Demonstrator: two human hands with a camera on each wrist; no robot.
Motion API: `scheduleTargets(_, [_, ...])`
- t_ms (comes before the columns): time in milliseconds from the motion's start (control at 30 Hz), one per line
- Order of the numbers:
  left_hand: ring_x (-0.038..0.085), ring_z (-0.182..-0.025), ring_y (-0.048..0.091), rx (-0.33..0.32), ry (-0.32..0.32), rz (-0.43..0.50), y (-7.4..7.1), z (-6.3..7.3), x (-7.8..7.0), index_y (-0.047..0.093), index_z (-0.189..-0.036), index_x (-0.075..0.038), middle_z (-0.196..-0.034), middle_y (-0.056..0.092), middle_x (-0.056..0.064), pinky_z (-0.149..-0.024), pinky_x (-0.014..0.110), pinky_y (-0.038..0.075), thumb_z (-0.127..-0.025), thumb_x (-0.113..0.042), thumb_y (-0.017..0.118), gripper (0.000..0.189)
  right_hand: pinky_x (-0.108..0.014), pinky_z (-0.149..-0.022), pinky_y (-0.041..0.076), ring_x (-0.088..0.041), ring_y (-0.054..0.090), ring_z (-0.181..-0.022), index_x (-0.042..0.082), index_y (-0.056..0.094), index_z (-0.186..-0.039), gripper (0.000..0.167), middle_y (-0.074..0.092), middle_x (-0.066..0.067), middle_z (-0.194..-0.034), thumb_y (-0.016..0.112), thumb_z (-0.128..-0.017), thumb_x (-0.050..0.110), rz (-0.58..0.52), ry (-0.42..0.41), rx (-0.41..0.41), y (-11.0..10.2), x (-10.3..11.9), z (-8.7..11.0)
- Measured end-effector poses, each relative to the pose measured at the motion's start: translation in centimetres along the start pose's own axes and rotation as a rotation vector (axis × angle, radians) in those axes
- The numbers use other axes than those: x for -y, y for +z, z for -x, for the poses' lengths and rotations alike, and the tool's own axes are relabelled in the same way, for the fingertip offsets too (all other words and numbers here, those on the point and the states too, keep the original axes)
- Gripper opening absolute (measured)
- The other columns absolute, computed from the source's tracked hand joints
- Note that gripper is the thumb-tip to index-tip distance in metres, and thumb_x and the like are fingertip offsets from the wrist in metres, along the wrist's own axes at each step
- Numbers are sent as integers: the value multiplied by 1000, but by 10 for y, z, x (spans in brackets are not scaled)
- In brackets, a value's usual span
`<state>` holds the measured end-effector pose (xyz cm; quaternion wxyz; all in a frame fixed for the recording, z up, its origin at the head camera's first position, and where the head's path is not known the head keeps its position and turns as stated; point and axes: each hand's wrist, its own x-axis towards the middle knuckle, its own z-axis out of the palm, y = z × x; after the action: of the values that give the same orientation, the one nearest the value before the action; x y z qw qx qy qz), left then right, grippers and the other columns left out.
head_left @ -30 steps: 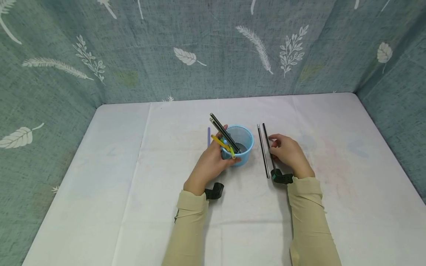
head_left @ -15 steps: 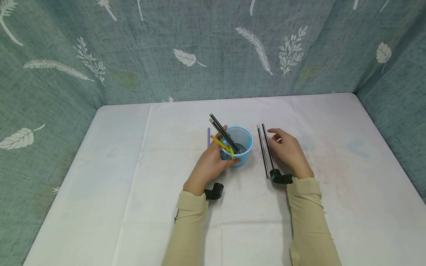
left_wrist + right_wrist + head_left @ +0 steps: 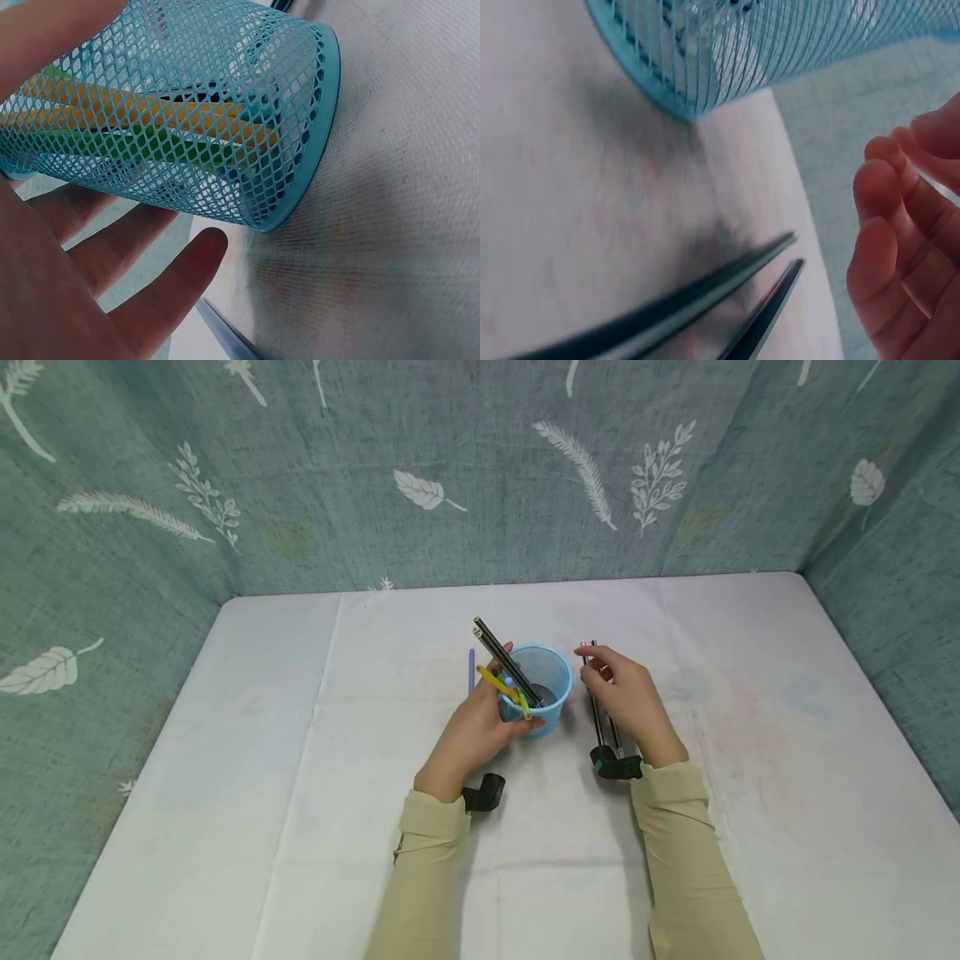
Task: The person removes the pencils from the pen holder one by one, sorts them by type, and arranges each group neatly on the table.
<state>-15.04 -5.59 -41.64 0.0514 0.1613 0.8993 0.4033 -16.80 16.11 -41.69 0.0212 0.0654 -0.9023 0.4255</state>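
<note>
A light blue mesh pen cup (image 3: 551, 670) stands on the white table in the head view. My left hand (image 3: 476, 727) grips its left side, thumb at the front and fingers behind. Inside are dark pencils (image 3: 504, 656), a yellow pen (image 3: 491, 678) and a green pen (image 3: 523, 703). Through the mesh in the left wrist view show orange-yellow pens (image 3: 180, 112). Right of the cup lie two slim black pencils (image 3: 597, 722), side by side. My right hand (image 3: 626, 693) hovers over their far ends, fingers loosely bent. The right wrist view shows nothing between those fingers, apart from the pencils (image 3: 675, 300).
A purple pen (image 3: 471, 668) lies left of the cup, partly behind my left hand. The white cloth-covered table (image 3: 360, 860) is bounded at the back and sides by green leaf-patterned curtains (image 3: 480, 543). A black camera mount (image 3: 486, 792) juts from my left wrist, low over the table.
My right hand has moved from beside the right-hand black pencil leftward over both pencils, toward the cup. Both pencils stay on the table. My left hand and the cup have kept their place.
</note>
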Motion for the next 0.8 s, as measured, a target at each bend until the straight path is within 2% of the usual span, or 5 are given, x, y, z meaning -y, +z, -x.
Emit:
scheduleTargets(100, [20, -118, 41, -3, 7, 7, -1, 0, 0, 0, -143, -33, -141, 31, -2, -94, 42, 35, -71, -39, 73, 102, -35, -57, 44, -16, 55, -79, 19, 54, -122, 33, 59, 0, -97, 47, -92, 27, -59, -25, -16, 1, 6, 0])
scheduleTargets(267, [18, -118, 41, 4, -2, 18, -1, 0, 1, 0, -142, -34, -142, 28, -4, -94, 41, 35, -71, -39, 73, 102, -34, -75, 46, -12, 55, -93, 20, 54, -122, 32, 58, 1, -107, 48, -92, 27, -163, -95, -23, 2, 13, 1])
scheduleTargets(433, [17, -118, 40, 14, -13, 52, -1, 1, 1, 0, -141, -38, -142, 27, -7, -94, 41, 35, -69, -50, 69, 100, -35, -84, 43, -8, 51, -104, 22, 54, -123, 32, 55, 9, -116, 45, -93, 29, -208, -139, -2, 3, 16, 2])
scheduleTargets(600, [15, -116, 43, 17, -31, 79, -1, 1, 2, 2, -139, -42, -139, 33, -7, -93, 40, 37, -67, -59, 65, 98, -38, -88, 40, -11, 44, -114, 28, 45, -130, 39, 45, 12, -128, 49, -92, 28, -259, -172, 105, 4, 19, 3])
scheduleTargets(800, [15, -106, 50, 5, -5, 77, -1, 2, 2, 2, -139, -42, -133, 38, -8, -88, 39, 41, -69, -55, 66, 96, -43, -97, 30, -13, 32, -125, 34, 34, -136, 53, 30, 13, -138, 54, -88, 37, -248, -177, 226, 10, 22, 3])
